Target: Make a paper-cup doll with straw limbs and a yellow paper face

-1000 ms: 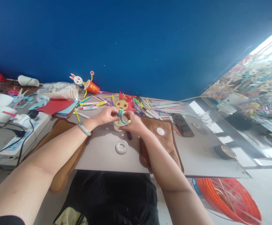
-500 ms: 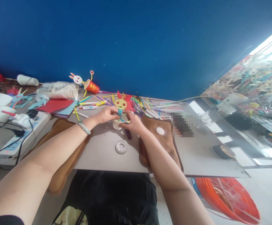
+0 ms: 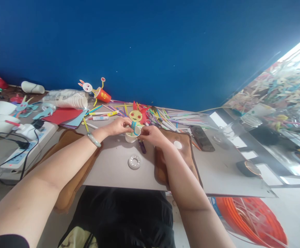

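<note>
A small white paper cup point(image 3: 131, 138) stands at the middle of the table between my hands. From its mouth rises a looped blue strip point(image 3: 134, 126), topped by a yellow cut-out face point(image 3: 135, 117) with pointed red ears. My left hand point(image 3: 121, 126) pinches the strip at the cup's left side. With fingers closed, my right hand point(image 3: 153, 135) grips the cup's rim from the right. A dark purple pen-like object point(image 3: 142, 147) lies just right of the cup. Nearer me is a white tape ring point(image 3: 130, 162).
Coloured sticks point(image 3: 165, 119) lie heaped behind the cup. Brown mats point(image 3: 162, 168) flank the work spot. A power strip point(image 3: 45, 137), red paper point(image 3: 59, 116) and stacked cups point(image 3: 72, 101) are at left. A dark phone point(image 3: 203, 137) lies right; an orange basket point(image 3: 271, 213) sits below the table.
The face and its blue strip have sunk lower toward the cup. My right hand's fingers have shifted from around the strip and cup to the rim's right side.
</note>
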`<state>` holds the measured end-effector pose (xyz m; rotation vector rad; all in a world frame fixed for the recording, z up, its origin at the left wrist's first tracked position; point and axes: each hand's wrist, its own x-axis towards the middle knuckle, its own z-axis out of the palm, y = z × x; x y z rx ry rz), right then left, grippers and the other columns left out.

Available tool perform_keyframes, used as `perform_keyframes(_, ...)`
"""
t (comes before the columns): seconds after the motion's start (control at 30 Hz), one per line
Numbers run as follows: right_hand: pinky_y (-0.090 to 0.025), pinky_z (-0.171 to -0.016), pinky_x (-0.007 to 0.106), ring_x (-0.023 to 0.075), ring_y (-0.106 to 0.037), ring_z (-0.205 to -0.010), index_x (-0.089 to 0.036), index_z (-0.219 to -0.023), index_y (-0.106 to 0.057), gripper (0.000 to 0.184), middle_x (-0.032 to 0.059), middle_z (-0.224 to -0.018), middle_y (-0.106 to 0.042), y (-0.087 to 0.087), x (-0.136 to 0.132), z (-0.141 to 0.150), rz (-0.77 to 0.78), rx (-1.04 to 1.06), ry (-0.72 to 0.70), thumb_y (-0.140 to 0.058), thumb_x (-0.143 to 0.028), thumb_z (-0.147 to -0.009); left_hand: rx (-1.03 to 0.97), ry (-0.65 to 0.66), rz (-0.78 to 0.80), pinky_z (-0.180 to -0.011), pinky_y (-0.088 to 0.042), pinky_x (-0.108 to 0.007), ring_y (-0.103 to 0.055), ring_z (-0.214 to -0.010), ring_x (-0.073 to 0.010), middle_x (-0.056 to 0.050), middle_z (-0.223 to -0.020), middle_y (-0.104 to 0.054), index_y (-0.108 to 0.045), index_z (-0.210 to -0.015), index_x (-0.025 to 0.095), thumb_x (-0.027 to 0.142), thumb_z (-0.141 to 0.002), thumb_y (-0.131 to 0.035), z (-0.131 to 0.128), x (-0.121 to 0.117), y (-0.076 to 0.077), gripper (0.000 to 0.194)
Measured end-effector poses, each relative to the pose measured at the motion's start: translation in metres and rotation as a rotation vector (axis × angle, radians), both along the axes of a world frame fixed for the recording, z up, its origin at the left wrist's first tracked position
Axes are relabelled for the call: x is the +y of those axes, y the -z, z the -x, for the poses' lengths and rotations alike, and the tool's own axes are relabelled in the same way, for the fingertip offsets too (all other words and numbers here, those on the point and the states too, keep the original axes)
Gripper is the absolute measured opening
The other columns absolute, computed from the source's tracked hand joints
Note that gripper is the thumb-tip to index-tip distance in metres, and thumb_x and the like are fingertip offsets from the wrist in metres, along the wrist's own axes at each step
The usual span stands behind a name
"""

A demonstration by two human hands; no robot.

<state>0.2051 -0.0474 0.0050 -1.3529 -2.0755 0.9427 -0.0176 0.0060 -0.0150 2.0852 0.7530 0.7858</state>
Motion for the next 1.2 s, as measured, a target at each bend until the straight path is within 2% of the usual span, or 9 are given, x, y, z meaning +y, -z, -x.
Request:
perform_keyframes(0.13,-0.036,-0.057,0.023,0.0106,-0.051,-0.057,-0.017,-0.071,-0.066,0.009,-0.0036,-0.059,-0.062,-0.002,-0.001,0.000,0.026,0.004,-0.014,-0.066,-0.026,-0.072,-0.011,0.018,0.014,-0.074,-0.046,-0.027,-0.061,-0.080,-0.0161,-0.005,-0.085,-0.072,-0.077,-0.086,0.017,0.040,-0.078,-0.076,0.000,0.001,-0.001,0.024)
perform_keyframes(0.37,-0.034,-0.057,0.023,0.0099,-0.046,-0.054,-0.017,-0.076,-0.068,0.009,-0.0058,-0.055,-0.054,0.002,0.002,-0.001,-0.055,-0.038,0.034,-0.063,-0.024,-0.072,-0.015,0.041,0.068,-0.073,-0.047,-0.028,-0.062,-0.078,-0.0169,-0.005,-0.083,-0.072,-0.077,-0.089,0.016,0.043,-0.077,-0.075,0.001,0.002,0.000,0.030)
perform_keyframes(0.57,-0.035,-0.058,0.024,0.0100,-0.045,-0.054,-0.017,-0.074,-0.068,0.009,-0.0055,-0.056,-0.054,0.007,0.006,-0.003,-0.109,-0.038,0.080,-0.063,-0.025,-0.071,-0.022,-0.050,0.088,-0.078,-0.051,-0.030,-0.065,-0.088,-0.0193,-0.007,-0.092,-0.074,-0.075,-0.088,0.013,0.052,-0.086,-0.063,0.011,0.007,-0.003,0.040)
perform_keyframes(0.63,-0.036,-0.059,0.024,0.0103,-0.046,-0.055,-0.017,-0.073,-0.067,0.008,-0.0050,-0.056,-0.055,0.008,0.007,-0.003,-0.121,-0.043,0.095,-0.064,-0.024,-0.071,-0.037,-0.092,0.115,-0.078,-0.051,-0.030,-0.065,-0.088,-0.0192,-0.008,-0.093,-0.074,-0.074,-0.093,0.013,0.053,-0.082,-0.067,0.015,0.009,-0.004,0.042)
perform_keyframes(0.7,-0.036,-0.059,0.024,0.0103,-0.046,-0.055,-0.017,-0.072,-0.067,0.008,-0.0047,-0.057,-0.055,0.008,0.008,-0.003,-0.126,-0.043,0.107,-0.064,-0.024,-0.071,-0.042,-0.111,0.165,-0.076,-0.052,-0.031,-0.066,-0.084,-0.0183,-0.008,-0.092,-0.073,-0.072,-0.097,0.014,0.052,-0.072,-0.077,0.018,0.010,-0.005,0.046)
perform_keyframes(0.8,-0.036,-0.059,0.024,0.0102,-0.046,-0.055,-0.017,-0.073,-0.068,0.008,-0.0049,-0.056,-0.054,0.010,0.009,-0.004,-0.133,-0.045,0.117,-0.064,-0.024,-0.071,-0.023,-0.113,0.179,-0.075,-0.052,-0.030,-0.065,-0.080,-0.0166,-0.006,-0.090,-0.071,-0.068,-0.093,0.015,0.046,-0.060,-0.086,0.023,0.012,-0.006,0.050)
perform_keyframes(1.0,-0.036,-0.059,0.024,0.0115,-0.050,-0.055,-0.017,-0.075,-0.068,0.009,-0.0043,-0.055,-0.057,0.014,0.014,-0.006,-0.138,-0.045,0.136,-0.065,-0.025,-0.072,0.013,-0.161,0.294,-0.063,-0.051,-0.027,-0.062,-0.067,-0.0136,-0.004,-0.076,-0.069,-0.065,-0.086,0.014,0.046,-0.067,-0.082,0.026,0.010,-0.010,0.042)
perform_keyframes(1.1,-0.036,-0.058,0.024,0.0114,-0.050,-0.055,-0.017,-0.076,-0.067,0.010,-0.0040,-0.056,-0.059,0.017,0.017,-0.008,-0.125,-0.027,0.143,-0.064,-0.026,-0.071,0.049,-0.131,0.298,-0.058,-0.048,-0.025,-0.061,-0.063,-0.0132,-0.004,-0.073,-0.070,-0.068,-0.081,0.013,0.044,-0.070,-0.080,0.025,0.008,-0.014,0.035)
perform_keyframes(1.2,-0.037,-0.058,0.024,0.0112,-0.050,-0.055,-0.017,-0.076,-0.066,0.011,-0.0041,-0.056,-0.059,0.019,0.019,-0.009,-0.117,-0.006,0.141,-0.065,-0.027,-0.071,0.078,-0.067,0.302,-0.057,-0.046,-0.023,-0.061,-0.061,-0.0129,-0.003,-0.069,-0.069,-0.071,-0.080,0.013,0.034,-0.071,-0.077,0.024,0.007,-0.015,0.024)
